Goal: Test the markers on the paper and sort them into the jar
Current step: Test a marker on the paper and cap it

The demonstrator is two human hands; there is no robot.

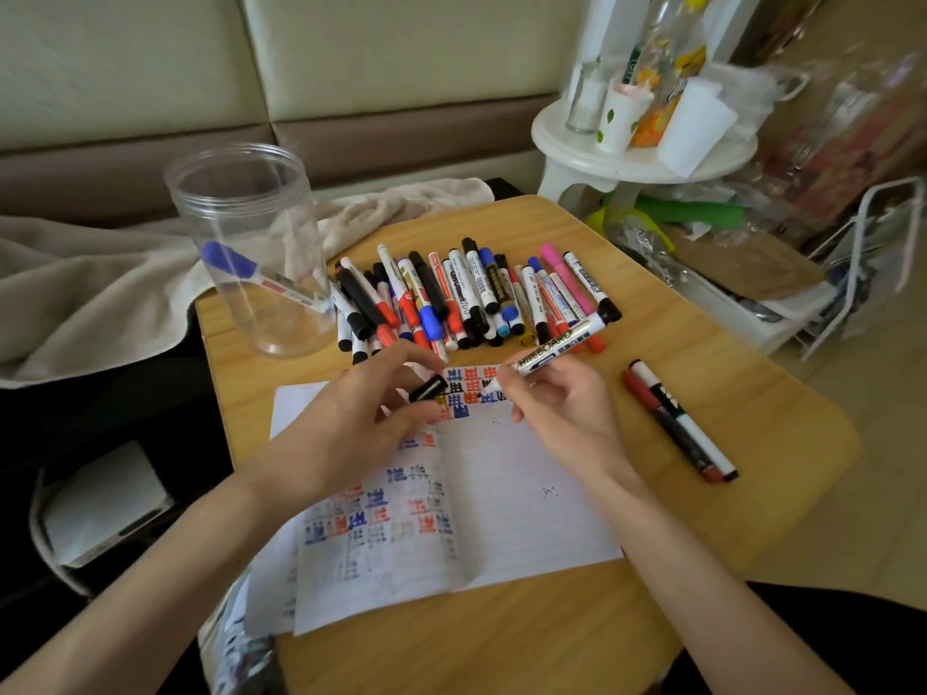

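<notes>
Black cap [428, 388] pinched in left hand [351, 423], right hand [562, 408] gripping whiteboard marker [557, 349], tip at paper [526, 494], clear jar [251, 208] holding one blue marker [230, 260]

jar [251, 253] rear-left on table [501, 644] | marker pile [471, 293] right of jar | paper [526, 494] before pile | two markers [677, 418] right
</notes>
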